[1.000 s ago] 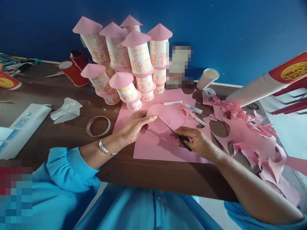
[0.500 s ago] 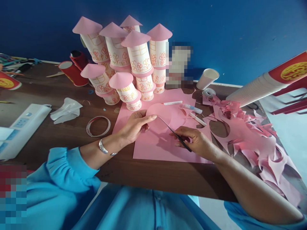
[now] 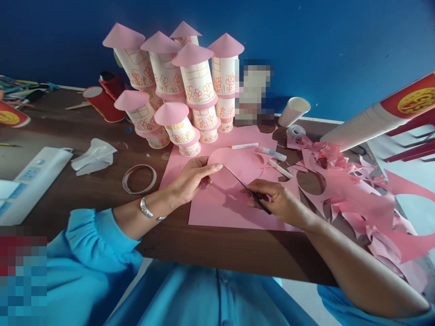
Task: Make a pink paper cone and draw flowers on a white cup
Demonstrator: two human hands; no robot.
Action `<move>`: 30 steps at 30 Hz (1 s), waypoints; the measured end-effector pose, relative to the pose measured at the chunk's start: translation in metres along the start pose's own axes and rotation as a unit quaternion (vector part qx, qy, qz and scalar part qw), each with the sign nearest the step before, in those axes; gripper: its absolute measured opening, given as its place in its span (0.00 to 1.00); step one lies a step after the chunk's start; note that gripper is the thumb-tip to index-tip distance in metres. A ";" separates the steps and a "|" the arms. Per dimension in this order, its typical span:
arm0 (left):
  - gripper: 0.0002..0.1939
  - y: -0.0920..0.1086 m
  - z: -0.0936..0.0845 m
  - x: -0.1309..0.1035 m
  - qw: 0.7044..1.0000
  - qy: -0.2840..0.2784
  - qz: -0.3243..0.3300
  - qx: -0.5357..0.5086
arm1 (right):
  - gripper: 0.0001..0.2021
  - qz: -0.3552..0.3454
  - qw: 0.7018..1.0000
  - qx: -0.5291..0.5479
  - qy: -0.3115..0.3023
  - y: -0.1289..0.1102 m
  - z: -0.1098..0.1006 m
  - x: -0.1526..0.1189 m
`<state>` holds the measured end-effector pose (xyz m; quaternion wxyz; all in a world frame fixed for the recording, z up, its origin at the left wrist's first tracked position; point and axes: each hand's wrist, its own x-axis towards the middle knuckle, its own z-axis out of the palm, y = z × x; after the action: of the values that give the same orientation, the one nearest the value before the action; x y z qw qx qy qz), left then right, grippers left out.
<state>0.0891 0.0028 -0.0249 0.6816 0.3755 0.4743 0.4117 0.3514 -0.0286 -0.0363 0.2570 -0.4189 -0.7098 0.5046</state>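
My left hand (image 3: pixel 197 179) pinches a round piece of pink paper (image 3: pixel 228 156) between thumb and fingers. In my right hand (image 3: pixel 272 197) is a slim black-handled tool that looks like scissors (image 3: pixel 239 182) seen edge-on. Its tip reaches the paper beside my left thumb; whether the blades are apart cannot be made out. Below both hands lies a large pink sheet (image 3: pixel 217 215). A marker (image 3: pixel 244 146) and a glue stick (image 3: pixel 272 154) rest on it, just beyond the round piece.
Decorated paper-cup towers (image 3: pixel 195 81) with pink cone roofs stand behind my hands. Pink paper scraps (image 3: pixel 340 194) cover the right side. A tape roll (image 3: pixel 139 179), crumpled film (image 3: pixel 95 156) and power strip (image 3: pixel 36 181) lie left. Stacked cups (image 3: pixel 367 122) and a single cup (image 3: pixel 294 111) are at the right.
A large pink scrap with a curved cut-out now shows over the pile at the right edge. The round paper has tilted slightly; both my hands are almost where they were.
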 end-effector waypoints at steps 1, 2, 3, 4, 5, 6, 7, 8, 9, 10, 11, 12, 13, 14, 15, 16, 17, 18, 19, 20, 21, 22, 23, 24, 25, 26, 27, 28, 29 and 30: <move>0.24 0.000 0.000 0.000 1.000 0.001 -0.002 0.002 | 0.14 0.002 1.000 0.003 0.001 -0.001 0.000 0.000; 0.24 0.000 0.000 0.000 1.000 0.001 -0.004 0.004 | 0.14 0.004 1.000 0.005 0.002 -0.001 0.000 0.000; 0.24 0.000 0.000 0.000 1.000 0.002 -0.005 0.007 | 0.13 0.005 1.000 0.006 0.002 -0.002 0.000 0.000; 0.24 0.000 0.000 0.001 1.000 0.002 -0.005 0.009 | 0.13 0.007 1.000 0.006 0.002 -0.003 0.000 0.000; 0.24 0.000 0.000 0.001 1.000 0.002 -0.004 0.011 | 0.12 0.009 1.000 0.007 0.002 -0.003 0.000 0.000; 0.24 0.000 0.000 0.001 1.000 0.000 -0.001 0.011 | 0.12 0.010 1.000 0.009 0.002 -0.004 0.001 0.000; 0.24 0.000 0.000 0.001 1.000 -0.002 0.003 0.010 | 0.11 0.011 1.000 0.011 0.002 -0.004 0.001 0.000; 0.24 0.000 -0.001 0.001 1.000 -0.004 0.007 0.010 | 0.11 0.011 1.000 0.013 0.003 -0.004 0.001 0.001; 0.24 0.000 0.000 0.001 1.000 -0.005 0.009 0.011 | 0.11 0.011 1.000 0.014 0.003 -0.004 0.001 0.001; 0.24 0.001 0.000 0.001 1.000 -0.006 0.009 0.013 | 0.11 0.011 1.000 0.014 0.004 -0.005 0.001 0.001; 0.24 0.001 0.000 0.001 1.000 -0.006 0.009 0.015 | 0.12 0.012 1.000 0.014 0.005 -0.005 0.001 0.001; 0.24 0.001 0.000 0.001 1.000 -0.007 0.009 0.017 | 0.12 0.013 1.000 0.013 0.006 -0.005 0.001 0.001; 0.24 0.001 0.000 0.000 1.000 -0.008 0.010 0.019 | 0.12 0.015 1.000 0.012 0.007 -0.005 0.001 0.001; 0.24 0.001 0.000 0.000 1.000 -0.008 0.011 0.019 | 0.13 0.016 1.000 0.010 0.008 -0.004 0.001 0.001; 0.24 0.001 0.000 0.000 1.000 -0.010 0.012 0.019 | 0.13 0.017 1.000 0.009 0.009 -0.004 0.001 0.001; 0.24 0.001 0.000 0.000 1.000 -0.011 0.012 0.017 | 0.14 0.015 1.000 0.008 0.009 -0.004 0.001 0.001; 0.24 0.001 0.000 0.000 1.000 -0.013 0.011 0.016 | 0.14 0.014 1.000 0.007 0.009 -0.004 0.001 0.001; 0.24 0.001 0.000 0.000 1.000 -0.014 0.009 0.014 | 0.14 0.012 1.000 0.006 0.008 -0.004 0.001 0.001; 0.24 0.001 0.000 0.000 1.000 -0.013 0.007 0.012 | 0.14 0.012 1.000 0.005 0.007 -0.003 0.001 0.001; 0.24 0.001 0.000 0.000 1.000 -0.013 0.004 0.011 | 0.14 0.011 1.000 0.004 0.006 -0.003 0.001 0.001; 0.24 0.001 0.000 0.000 1.000 -0.012 0.002 0.008 | 0.14 0.012 1.000 0.003 0.006 -0.003 0.001 0.001; 0.25 0.001 0.000 -0.001 1.000 -0.010 0.000 0.006 | 0.14 0.012 1.000 0.002 0.005 -0.003 0.001 0.000; 0.25 0.001 0.000 -0.001 1.000 -0.009 -0.001 0.004 | 0.14 0.012 1.000 0.001 0.004 -0.003 0.001 0.000; 0.25 0.001 0.001 -0.001 1.000 -0.009 -0.002 0.002 | 0.14 0.011 1.000 0.001 0.002 -0.002 0.001 0.000; 0.26 0.002 0.001 -0.001 1.000 -0.008 -0.004 0.002 | 0.14 0.011 1.000 0.000 0.000 -0.002 0.001 0.000; 0.26 0.002 0.001 -0.001 1.000 -0.008 -0.005 0.002 | 0.14 0.009 1.000 -0.002 0.000 -0.002 0.001 0.000; 0.26 0.002 0.001 -0.001 1.000 -0.007 -0.007 0.003 | 0.14 0.007 1.000 -0.004 0.000 -0.001 0.001 0.000; 0.25 0.002 0.001 -0.001 1.000 -0.007 -0.009 0.005 | 0.14 0.005 1.000 -0.007 0.002 -0.001 0.002 0.001; 0.25 0.001 0.001 -0.001 1.000 -0.007 -0.010 0.007 | 0.14 0.001 1.000 -0.009 0.004 -0.001 0.002 0.001; 0.25 0.001 0.001 0.000 1.000 -0.007 -0.009 0.007 | 0.14 -0.002 1.000 -0.012 0.005 0.000 0.001 0.001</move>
<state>0.0894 0.0029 -0.0238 0.6858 0.3791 0.4761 0.3992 0.3497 -0.0285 -0.0364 0.2568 -0.4231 -0.7156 0.4929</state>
